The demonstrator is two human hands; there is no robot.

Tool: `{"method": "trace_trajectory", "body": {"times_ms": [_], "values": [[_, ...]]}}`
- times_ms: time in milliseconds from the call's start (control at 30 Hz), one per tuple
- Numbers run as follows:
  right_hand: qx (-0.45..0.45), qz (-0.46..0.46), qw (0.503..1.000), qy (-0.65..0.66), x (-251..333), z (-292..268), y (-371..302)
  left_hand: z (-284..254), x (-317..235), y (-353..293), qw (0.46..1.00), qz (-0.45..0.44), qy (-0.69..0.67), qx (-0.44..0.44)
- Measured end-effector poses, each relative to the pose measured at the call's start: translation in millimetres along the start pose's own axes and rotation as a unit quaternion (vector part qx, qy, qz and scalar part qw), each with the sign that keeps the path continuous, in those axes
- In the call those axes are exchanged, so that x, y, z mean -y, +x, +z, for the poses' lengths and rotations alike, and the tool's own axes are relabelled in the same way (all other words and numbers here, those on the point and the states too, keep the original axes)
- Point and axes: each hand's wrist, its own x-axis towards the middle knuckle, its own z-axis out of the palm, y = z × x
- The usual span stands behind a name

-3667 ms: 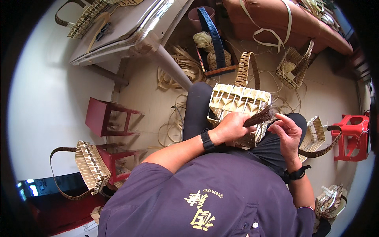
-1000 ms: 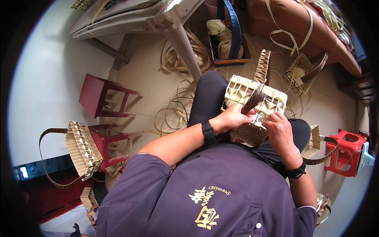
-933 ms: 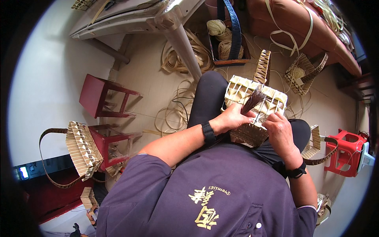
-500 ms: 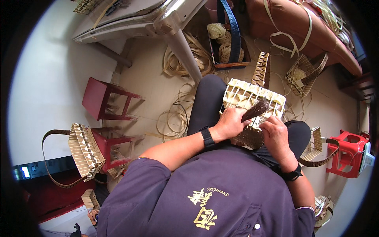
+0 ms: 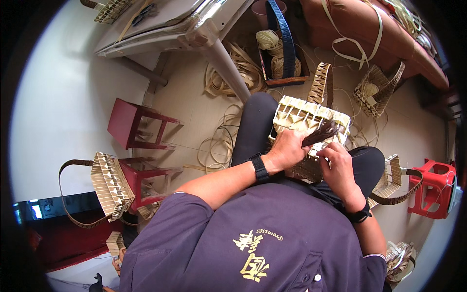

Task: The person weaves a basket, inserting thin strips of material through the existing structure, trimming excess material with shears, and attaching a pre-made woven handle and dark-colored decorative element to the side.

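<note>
A cream and brown woven basket [image 5: 314, 113] rests on my lap between my knees, its brown laced handle [image 5: 319, 83] rising at the far side. My left hand [image 5: 290, 147] lies against the basket's near left part, fingers closed around a dark brown bundle [image 5: 321, 133] of strips or fibres that points up to the right. My right hand [image 5: 336, 163] is at the near right edge of the basket, thumb and fingertips pinched together. Whatever lies in that pinch is too small to make out.
Red wooden stools [image 5: 127, 124] stand at left, beside another woven basket [image 5: 113, 187]. A grey table [image 5: 194, 36] is far left. Coiled strips [image 5: 236, 70] and a box with yarn balls [image 5: 284, 80] sit on the floor ahead. A red plastic stool [image 5: 433, 190] is at right.
My right hand's fingers have curled in more and moved slightly. My left hand keeps its hold on the dark bundle, and the basket has shifted a little left.
</note>
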Motion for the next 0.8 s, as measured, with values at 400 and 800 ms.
{"method": "trace_trajectory", "body": {"times_ms": [400,800], "values": [[-0.014,-0.003,0.999,-0.033,3,14,5,-8,-11,-4,0.994,-0.001,-0.096,-0.058],[-0.028,-0.093,0.994,-0.054,-5,12,1,-6,11,0,0.985,-0.012,-0.172,-0.016]]}}
